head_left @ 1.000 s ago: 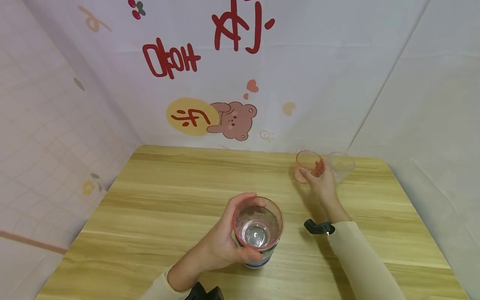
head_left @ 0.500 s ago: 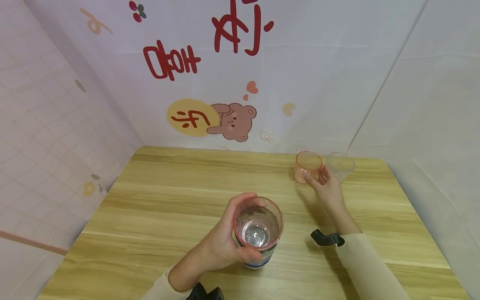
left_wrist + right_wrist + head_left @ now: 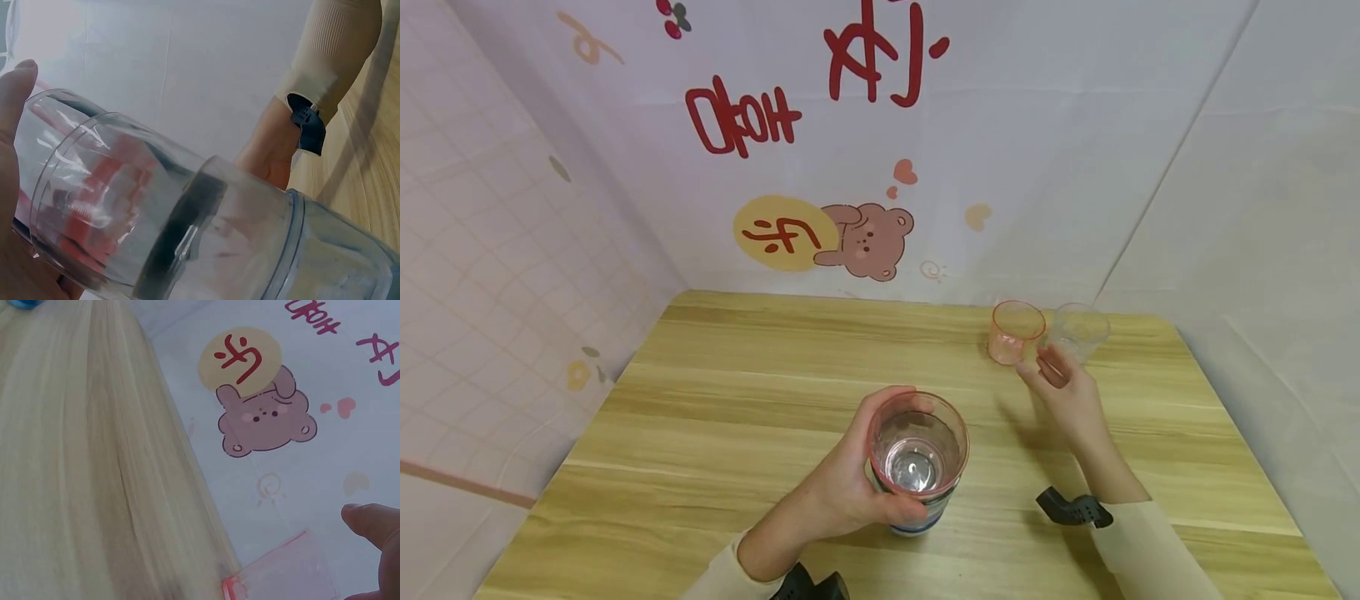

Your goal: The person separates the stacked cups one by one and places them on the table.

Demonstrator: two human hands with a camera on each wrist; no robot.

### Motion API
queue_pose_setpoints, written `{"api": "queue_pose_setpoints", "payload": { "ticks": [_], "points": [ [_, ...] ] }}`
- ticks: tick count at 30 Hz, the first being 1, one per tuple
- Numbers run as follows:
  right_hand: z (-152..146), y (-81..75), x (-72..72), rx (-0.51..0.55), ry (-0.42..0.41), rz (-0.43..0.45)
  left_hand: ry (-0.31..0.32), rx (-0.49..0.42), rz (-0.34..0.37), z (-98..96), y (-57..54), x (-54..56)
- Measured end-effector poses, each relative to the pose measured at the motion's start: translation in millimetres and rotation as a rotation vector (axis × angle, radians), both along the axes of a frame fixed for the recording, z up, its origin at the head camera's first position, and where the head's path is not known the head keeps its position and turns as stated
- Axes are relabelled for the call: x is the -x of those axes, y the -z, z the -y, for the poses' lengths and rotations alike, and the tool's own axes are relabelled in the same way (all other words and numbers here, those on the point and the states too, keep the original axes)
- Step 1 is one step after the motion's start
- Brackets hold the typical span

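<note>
My left hand (image 3: 850, 479) grips a stack of clear cups (image 3: 917, 454) whose top cup has a pink rim. The left wrist view shows the stacked cups (image 3: 244, 231) up close, with a blue band around a lower one. Near the back right of the table stands an orange-pink transparent cup (image 3: 1009, 343), and just right of it a colourless clear cup (image 3: 1088, 329). In front of these two is my right hand (image 3: 1071, 400), fingers loosely bent around nothing. In the right wrist view, part of the pink cup (image 3: 284, 575) shows beside a fingertip (image 3: 369, 522).
The wood-grain table (image 3: 737, 375) meets a white printed backdrop (image 3: 1037, 150) right behind the two standing cups. White cloth side walls (image 3: 1262, 250) border the table. A black wrist strap (image 3: 1075, 508) is on the right forearm.
My right hand has let go of the pink cup at the back and drawn back toward me and to the right. That cup stays upright; the left hand and its stack have hardly moved.
</note>
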State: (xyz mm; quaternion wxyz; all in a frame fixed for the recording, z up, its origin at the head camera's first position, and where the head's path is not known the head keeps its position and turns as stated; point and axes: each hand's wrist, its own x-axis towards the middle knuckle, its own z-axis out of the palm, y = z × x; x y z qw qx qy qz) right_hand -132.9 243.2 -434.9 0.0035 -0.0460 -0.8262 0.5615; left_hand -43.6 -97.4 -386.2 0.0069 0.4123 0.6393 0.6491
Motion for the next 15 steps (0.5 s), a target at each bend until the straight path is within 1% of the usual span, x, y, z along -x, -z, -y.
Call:
{"api": "queue_pose_setpoints", "payload": {
  "ticks": [4, 10, 15],
  "points": [
    [-1.0, -3.7, -10.0, 0.016, 0.009, -0.014, 0.008, 0.001, -0.006, -0.6, 1.1, 1.0],
    [6.7, -12.2, -22.7, 0.063, -0.028, -0.066, 0.008, -0.001, -0.002, -0.1, 1.9, 2.2],
    [16.4, -21.5, -33.1, 0.04, -0.076, -0.158, 0.011, 0.006, 0.011, -0.4, 2.6, 2.3]
  ]
}}
